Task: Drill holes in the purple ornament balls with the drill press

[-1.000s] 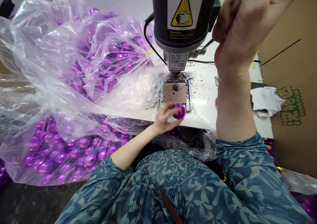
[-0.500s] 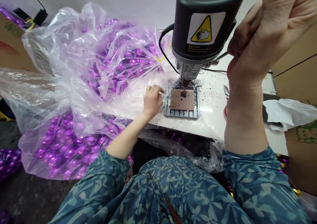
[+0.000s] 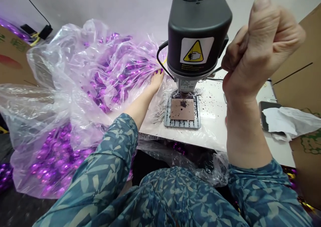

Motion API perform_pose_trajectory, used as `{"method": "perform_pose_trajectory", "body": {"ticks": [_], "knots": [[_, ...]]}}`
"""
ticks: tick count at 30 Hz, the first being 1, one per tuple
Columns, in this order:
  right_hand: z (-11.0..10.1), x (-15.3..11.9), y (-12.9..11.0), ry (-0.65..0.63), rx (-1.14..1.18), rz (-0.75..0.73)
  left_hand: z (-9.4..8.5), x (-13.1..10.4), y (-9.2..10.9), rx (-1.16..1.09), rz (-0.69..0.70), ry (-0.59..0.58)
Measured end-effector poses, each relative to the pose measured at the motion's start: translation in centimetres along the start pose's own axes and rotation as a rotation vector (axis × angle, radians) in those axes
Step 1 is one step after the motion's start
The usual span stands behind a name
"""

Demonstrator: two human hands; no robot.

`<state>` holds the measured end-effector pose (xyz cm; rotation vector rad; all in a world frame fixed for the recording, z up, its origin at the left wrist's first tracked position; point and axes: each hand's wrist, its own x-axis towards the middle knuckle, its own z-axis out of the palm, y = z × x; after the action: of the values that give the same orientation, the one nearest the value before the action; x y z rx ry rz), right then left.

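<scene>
My left hand (image 3: 157,80) reaches to the gathered neck of a clear plastic bag (image 3: 125,58) full of shiny purple pieces. Its fingers are slightly apart, with purple showing at their tips. Raised at the right, my right hand (image 3: 260,49) is closed round the end of a thin lever on a dark machine (image 3: 199,26) with a yellow warning label. Under the machine head, a brown square plate (image 3: 182,109) with a small hole and a heap of dark bits lies on a grooved metal base (image 3: 182,123).
Dark crumbs are scattered over the white table (image 3: 213,120). On its right lie a black object and a crumpled white cloth (image 3: 281,120). Cardboard boxes stand at both sides, and a black cable runs beside the machine. More purple pieces in plastic fill the lower left.
My left hand has moved forward, from beside the metal base to the bag's neck. My right hand is still closed at the lever. The view has shifted, showing more of the machine's top.
</scene>
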<state>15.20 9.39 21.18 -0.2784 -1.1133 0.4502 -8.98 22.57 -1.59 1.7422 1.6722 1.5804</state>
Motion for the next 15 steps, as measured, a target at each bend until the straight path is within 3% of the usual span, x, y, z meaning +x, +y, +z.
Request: {"method": "perform_pose_trajectory", "body": {"ticks": [3, 6, 10, 15], "knots": [[0.1, -0.1, -0.1, 0.0, -0.015, 0.007, 0.1, 0.0, -0.5, 0.015, -0.154, -0.024], [0.2, -0.1, 0.1, -0.003, -0.025, -0.025, -1.2, -0.9, 0.2, 0.039, -0.236, -0.037], [0.1, 0.1, 0.3, -0.015, -0.059, -0.038, -5.0, -2.9, 1.3, -0.005, -0.389, -0.122], [0.0, 0.2, 0.3, -0.015, -0.073, -0.003, -10.5, -7.0, 4.4, -0.398, -0.442, -0.078]]}}
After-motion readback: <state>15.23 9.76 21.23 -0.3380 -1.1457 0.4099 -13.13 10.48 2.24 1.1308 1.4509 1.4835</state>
